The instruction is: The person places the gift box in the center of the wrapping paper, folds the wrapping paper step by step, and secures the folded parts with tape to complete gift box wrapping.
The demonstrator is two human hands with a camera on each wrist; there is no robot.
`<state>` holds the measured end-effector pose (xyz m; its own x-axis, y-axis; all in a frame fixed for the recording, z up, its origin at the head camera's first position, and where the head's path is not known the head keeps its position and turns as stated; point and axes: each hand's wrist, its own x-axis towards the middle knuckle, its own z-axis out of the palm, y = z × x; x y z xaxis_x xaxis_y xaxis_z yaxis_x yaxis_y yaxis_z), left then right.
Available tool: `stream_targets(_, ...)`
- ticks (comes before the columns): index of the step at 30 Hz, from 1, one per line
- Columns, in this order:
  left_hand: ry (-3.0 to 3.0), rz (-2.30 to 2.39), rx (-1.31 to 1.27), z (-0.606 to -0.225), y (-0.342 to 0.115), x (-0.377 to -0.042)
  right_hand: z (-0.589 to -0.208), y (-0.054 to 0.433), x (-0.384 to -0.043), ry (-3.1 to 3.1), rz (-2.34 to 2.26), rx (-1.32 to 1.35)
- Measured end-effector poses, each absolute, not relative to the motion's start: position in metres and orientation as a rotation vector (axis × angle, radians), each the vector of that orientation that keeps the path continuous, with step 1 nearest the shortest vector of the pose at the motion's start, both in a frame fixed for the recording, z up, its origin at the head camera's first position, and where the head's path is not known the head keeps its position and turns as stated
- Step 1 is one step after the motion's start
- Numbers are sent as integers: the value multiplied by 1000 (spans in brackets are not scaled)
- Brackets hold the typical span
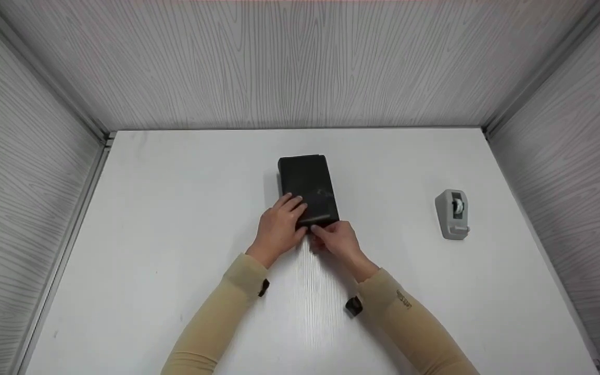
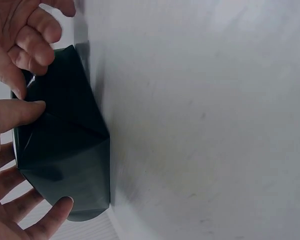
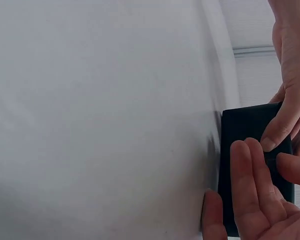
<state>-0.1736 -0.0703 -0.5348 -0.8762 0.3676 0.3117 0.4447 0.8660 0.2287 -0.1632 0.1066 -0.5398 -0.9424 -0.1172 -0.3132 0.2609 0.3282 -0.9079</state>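
A box wrapped in dark, slightly glossy paper lies lengthwise on the white table. My left hand holds its near left corner, with fingers spread over the top and side and the thumb against the near end. Folded creases of the wrapper meet on that end in the left wrist view. My right hand is at the near right corner, its thumb touching the upper edge. In the right wrist view its fingers extend fairly straight across the end. A small shiny spot lies by them; what it is cannot be made out.
To the right on the table stands a grey tape dispenser with a roll in it. Pale wood-grain panels enclose the table at the back and both sides. Small black pieces sit at both sleeve cuffs.
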Motion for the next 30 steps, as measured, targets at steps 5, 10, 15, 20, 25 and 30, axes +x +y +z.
stream_targets(5,-2783,-430,-622,-535,-71,-174,-535,113,-163,2353,-1502,58)
stream_targets(10,-2782,-433,-623,-536,-71,-174,-532,120,-163,2329,-1485,-38)
stream_targets(15,-2786,-440,-629,-536,-71,-175,-535,123,-163,2223,-1518,-136)
stream_targets(20,-2795,-446,-628,-536,-70,-175,-537,123,-161,2210,-1465,-133)
stream_targets(25,-2809,-434,-626,-535,-71,-173,-538,125,-159,2145,-1494,-145)
stream_targets(30,-2821,-437,-629,-535,-71,-173,-536,128,-160,2081,-1591,-178)
